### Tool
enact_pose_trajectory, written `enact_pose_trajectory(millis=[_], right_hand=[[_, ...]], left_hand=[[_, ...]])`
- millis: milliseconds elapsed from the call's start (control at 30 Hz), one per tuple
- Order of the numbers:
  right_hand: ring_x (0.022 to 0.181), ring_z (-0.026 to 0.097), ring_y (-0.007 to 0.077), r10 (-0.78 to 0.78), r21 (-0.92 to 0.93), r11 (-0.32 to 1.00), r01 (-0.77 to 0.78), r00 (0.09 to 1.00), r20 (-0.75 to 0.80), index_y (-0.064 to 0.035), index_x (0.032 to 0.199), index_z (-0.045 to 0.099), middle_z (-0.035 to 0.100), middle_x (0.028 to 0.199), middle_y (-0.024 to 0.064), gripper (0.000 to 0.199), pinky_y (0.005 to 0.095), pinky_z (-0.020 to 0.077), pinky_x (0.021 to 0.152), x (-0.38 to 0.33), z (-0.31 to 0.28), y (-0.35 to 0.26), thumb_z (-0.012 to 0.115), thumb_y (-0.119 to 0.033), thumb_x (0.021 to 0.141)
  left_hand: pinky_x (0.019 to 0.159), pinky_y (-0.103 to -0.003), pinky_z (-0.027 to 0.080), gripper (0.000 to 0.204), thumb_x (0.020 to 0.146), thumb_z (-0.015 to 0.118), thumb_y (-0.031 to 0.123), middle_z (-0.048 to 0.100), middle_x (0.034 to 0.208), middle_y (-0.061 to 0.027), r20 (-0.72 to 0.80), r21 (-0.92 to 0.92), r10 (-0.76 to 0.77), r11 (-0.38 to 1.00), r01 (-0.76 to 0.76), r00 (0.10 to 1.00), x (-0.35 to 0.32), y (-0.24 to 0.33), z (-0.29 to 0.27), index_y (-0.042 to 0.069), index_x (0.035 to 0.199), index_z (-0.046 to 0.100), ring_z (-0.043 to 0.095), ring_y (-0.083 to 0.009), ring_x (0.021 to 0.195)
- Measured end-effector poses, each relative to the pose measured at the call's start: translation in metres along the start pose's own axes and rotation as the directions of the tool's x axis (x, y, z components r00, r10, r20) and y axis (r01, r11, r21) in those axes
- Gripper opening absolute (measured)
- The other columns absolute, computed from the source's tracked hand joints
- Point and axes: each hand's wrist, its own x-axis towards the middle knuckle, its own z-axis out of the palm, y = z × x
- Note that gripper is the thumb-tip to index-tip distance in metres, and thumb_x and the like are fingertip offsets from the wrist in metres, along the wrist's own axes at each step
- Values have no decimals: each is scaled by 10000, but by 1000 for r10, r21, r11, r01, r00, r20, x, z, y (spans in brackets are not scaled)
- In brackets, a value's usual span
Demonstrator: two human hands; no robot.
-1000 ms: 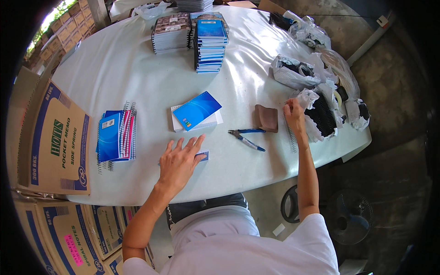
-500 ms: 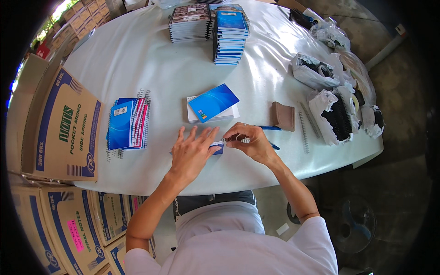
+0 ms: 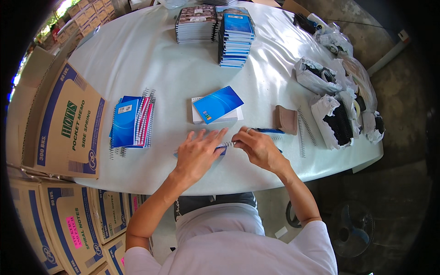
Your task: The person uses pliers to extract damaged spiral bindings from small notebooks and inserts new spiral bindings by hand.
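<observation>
**Both hands meet over a small notebook and its wire coil**

The left hand (image 3: 198, 153) lies flat, fingers spread, pressing a small blue-covered notebook (image 3: 222, 150) onto the smooth white table (image 3: 151, 59) near its front edge. The right hand (image 3: 257, 147) has its fingertips pinched on a thin metal spiral coil (image 3: 230, 144) at the notebook's right side; whether the wire is already threaded through the pages is hard to tell at this size. Just beyond lies a glossy blue cover (image 3: 218, 103) slanted over a white pad of pages (image 3: 201, 117). A blue-handled tool (image 3: 269, 131) and a soft brown pouch (image 3: 286, 119) rest to the right, beside loose coils (image 3: 306, 126) and crinkled plastic bags (image 3: 337, 120) of black bindings. Finished spiral notebooks (image 3: 133, 122) sit stacked to the left, next to a printed cardboard box (image 3: 68, 123).

A second ago the right hand was stretched out toward the bags; half a second ago it had come back to the notebook, and now it grips the coil while the left hand stays planted.
</observation>
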Motion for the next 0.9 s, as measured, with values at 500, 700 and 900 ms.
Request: enact_pose_trajectory(millis=[500,700,900], right_hand=[[859,638,364,-44,118,992,39,998,38,-33,1111,561,661,953,150,281,445,504,715,2,-1,-7,671,-116,865],[997,629,315,-7,179,983,-39,969,247,-24,1055,603,618,1166,135,308,395,500,847,-1,-22,24,743,-34,780],[1186,565,293,334,-413,870,-270,938,90,-153,1168,652,589,1280,101,583,456,365,1084,-39,-94,118,874,-133,629]], left_hand=[[774,-466,548,415,894,643,313,638,1278,-43,390,-76,-38,994,74,920,16,3,-20,235,1298,597,685,-322,899],[753,-454,556,401,924,613,353,634,1289,-39,463,-53,28,999,-4,886,12,-2,-20,282,1318,590,698,-300,855],[696,-410,566,497,926,584,442,635,1292,10,450,-22,13,1000,-4,893,15,8,-30,333,1403,496,703,-243,884]])
